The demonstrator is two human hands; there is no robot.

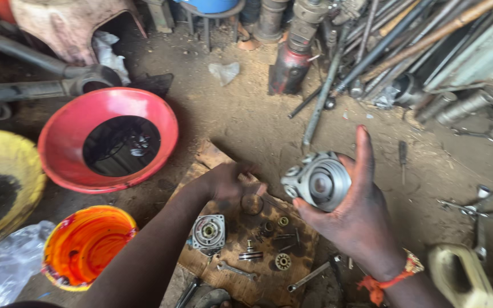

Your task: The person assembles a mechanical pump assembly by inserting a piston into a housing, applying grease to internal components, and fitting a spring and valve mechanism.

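My right hand (356, 219) is raised and grips a round grey metal housing (317, 181) with a hollow centre and lugs on its rim. My left hand (227, 182) reaches down to a dark, oily wooden board (252, 282) on the dirt floor, its fingers closed near a thin metal ring (251, 204); whether it holds anything I cannot tell. On the board lie a square flanged part with a bearing (208, 231), small gears (282, 261), a spanner (236, 270) and other small parts.
A red basin of dark liquid (58, 148) sits at the left, a yellow basin (7, 154) beyond it, an orange bucket (87, 242) near me. Steel rods and pipes (383, 45) are piled at the back right. Spanners (475, 208) and a cream jerrycan (460, 276) lie on the right.
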